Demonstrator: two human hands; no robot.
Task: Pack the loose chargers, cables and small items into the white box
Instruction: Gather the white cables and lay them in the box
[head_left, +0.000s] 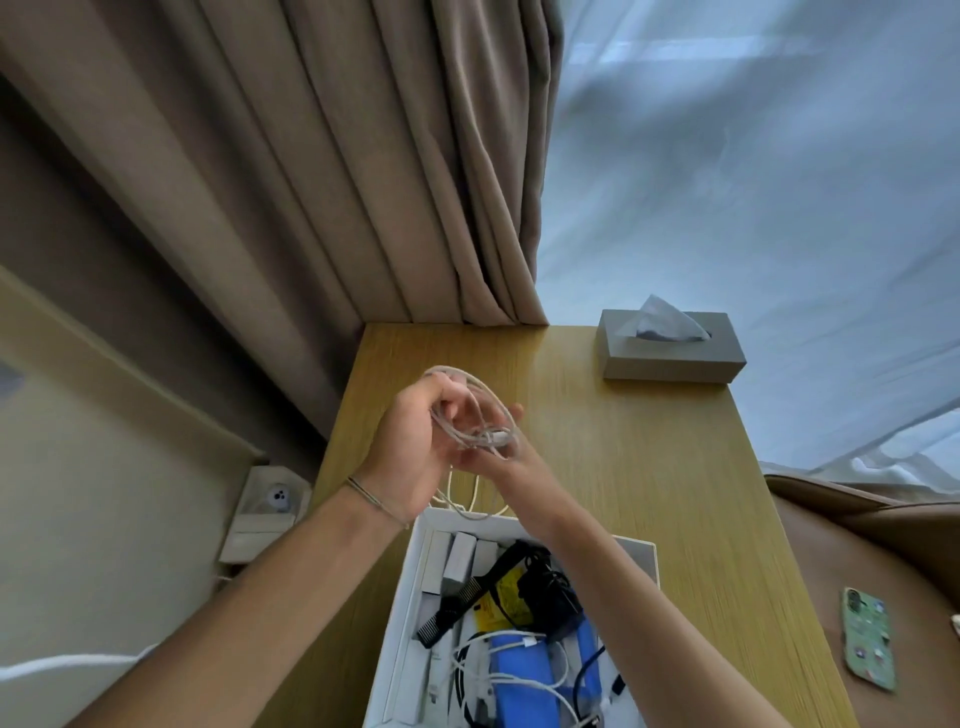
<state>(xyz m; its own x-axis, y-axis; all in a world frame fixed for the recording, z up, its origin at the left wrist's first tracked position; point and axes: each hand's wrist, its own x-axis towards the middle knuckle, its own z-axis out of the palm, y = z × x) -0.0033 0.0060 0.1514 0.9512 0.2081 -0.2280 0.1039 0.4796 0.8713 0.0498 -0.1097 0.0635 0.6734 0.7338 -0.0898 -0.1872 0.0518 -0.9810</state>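
Both hands meet above the wooden worktop (649, 467), just beyond the far edge of the white box (410, 587). The left hand (415, 441) has its fingers curled round a bundle of pale cable (475, 415), whose loops arch over the knuckles and cross between the two hands. The right hand (506, 447) lies against the left from the other side, its fingers among the same loops and partly hidden by them, so how tightly it grips cannot be told; a small white plug sits in the tangle where the hands touch. A thin bracelet circles the left wrist. More white cable (467, 501) hangs below the hands and trails over the box's far rim. The box stands open at the near end of the worktop, between the forearms, and holds a black comb (470, 597) lying slantwise, a black charger (550, 592) with its cord, a yellow packet (501, 597), a blue item (524, 680) with white cables laid across it, and several white oblong pieces stacked along its left side. At the worktop's far right corner stands a grey tissue box (670, 353) with a tissue sticking up. A phone in a patterned green case (868, 644) lies on a brown seat to the right of the worktop. Brown curtains (337, 156) hang behind, with sheer white curtain beside them, and a wall socket (275, 501) sits low on the left.
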